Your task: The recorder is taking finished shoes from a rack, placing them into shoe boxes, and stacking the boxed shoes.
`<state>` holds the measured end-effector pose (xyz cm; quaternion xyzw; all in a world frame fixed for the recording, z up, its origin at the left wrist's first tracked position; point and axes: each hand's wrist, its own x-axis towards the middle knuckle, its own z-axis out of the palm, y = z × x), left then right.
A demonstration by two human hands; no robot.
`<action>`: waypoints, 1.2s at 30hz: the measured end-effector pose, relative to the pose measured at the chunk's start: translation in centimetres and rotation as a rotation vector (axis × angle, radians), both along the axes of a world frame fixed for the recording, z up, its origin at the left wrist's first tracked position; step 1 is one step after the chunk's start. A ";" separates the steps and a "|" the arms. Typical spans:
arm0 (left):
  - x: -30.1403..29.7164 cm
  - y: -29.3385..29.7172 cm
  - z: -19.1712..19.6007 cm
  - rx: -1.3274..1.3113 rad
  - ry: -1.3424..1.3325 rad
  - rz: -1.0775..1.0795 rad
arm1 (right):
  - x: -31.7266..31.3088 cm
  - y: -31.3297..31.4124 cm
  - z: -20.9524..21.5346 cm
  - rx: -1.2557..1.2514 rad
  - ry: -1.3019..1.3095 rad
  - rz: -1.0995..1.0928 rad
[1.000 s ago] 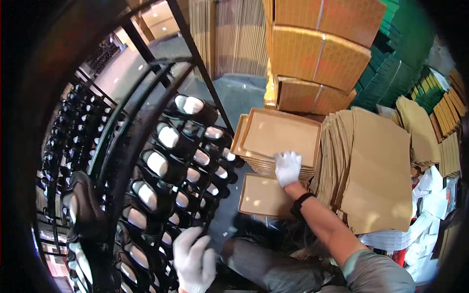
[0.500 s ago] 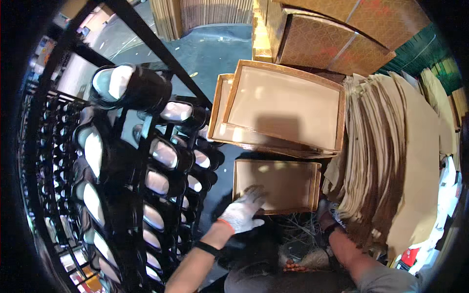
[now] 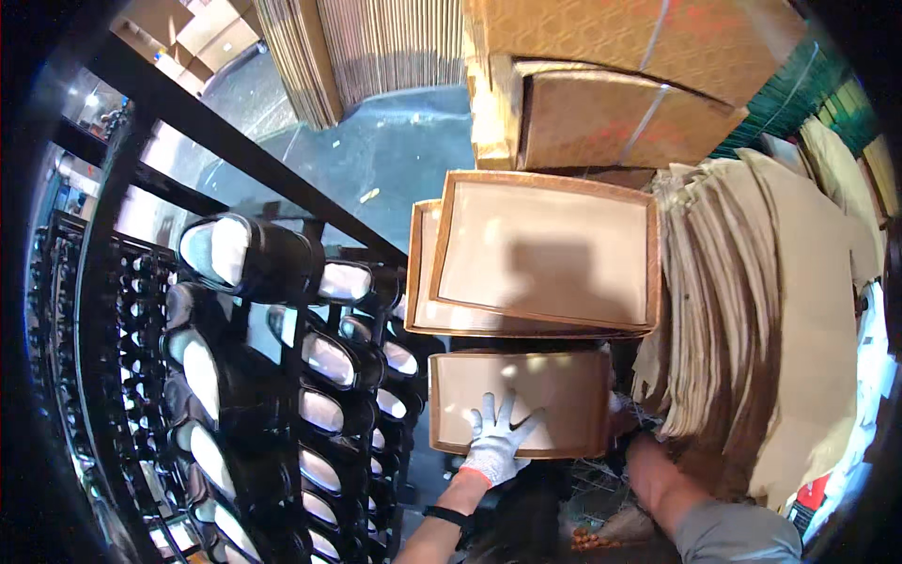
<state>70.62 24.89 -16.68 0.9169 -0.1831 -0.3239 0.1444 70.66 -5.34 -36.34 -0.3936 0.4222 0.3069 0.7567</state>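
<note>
Left hand [image 3: 496, 434] in a white knit glove lies flat, fingers spread open, on the lower edge of a shallow cardboard tray [image 3: 522, 395], pressing on its floor rather than gripping. Right hand [image 3: 620, 414] is at the tray's right edge, mostly hidden behind the rim and the leaning cardboard; cannot tell whether it is open or closed. The tray sits low, just in front of the person, its far edge tucked under a stack of bigger trays [image 3: 545, 254].

Judgement: to handle this tray well, both hands should take opposite rims, thumbs over the edge, and keep it level; a flat palm alone would only slide it. Thin cardboard likely flexes, so support near the corners looks safer.

Around: flat cardboard sheets [image 3: 752, 320] lean in a thick bundle just right of the tray, touching or nearly touching its right edge and crowding the right hand. Strapped brown boxes [image 3: 611, 103] stand beyond the bigger trays. A black metal rack [image 3: 141, 94] fills the left side, its pegs loaded with dark shoes [image 3: 249, 258] showing pale insoles; the nearest shoes [image 3: 395, 404] sit just beside the tray's left edge. Bare grey floor [image 3: 395, 160] lies beyond.

In the way: rack left, sheets right, so the tray has little room sideways; lifting it toward the person looks like the clearest path.
</note>
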 end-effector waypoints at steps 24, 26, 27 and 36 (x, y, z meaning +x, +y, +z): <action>7.1 -13.1 40.5 0.092 -0.841 -0.266 | 2.9 -0.6 26.9 0.938 -0.420 -0.411; 10.9 -10.8 39.5 0.034 -0.688 -0.050 | 9.2 5.8 30.6 0.975 -0.434 -0.444; 12.2 -7.9 36.7 0.086 -0.773 -0.044 | 8.9 9.0 29.9 0.779 -0.257 -0.504; 17.4 -9.5 29.9 -0.164 -0.914 -0.059 | 10.8 -2.4 -12.7 0.456 -0.379 -0.359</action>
